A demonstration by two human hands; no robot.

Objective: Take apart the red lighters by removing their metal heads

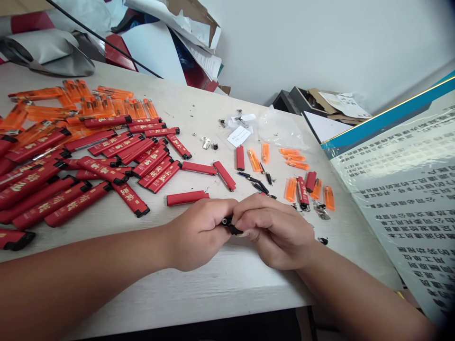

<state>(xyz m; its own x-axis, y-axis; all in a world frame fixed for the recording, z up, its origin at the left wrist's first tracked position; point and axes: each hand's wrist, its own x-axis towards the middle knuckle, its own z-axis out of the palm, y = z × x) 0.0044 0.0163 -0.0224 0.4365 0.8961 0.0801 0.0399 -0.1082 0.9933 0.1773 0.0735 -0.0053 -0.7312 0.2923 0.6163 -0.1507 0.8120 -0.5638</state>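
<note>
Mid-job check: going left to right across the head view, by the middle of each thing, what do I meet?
Heap of red lighters → left hand → small black piece between the hands → right hand → rightmost orange lighter body → large printed sign.

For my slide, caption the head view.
Left hand and right hand share a grip on a partly hidden black piece near red lighters and orange lighters.
</note>
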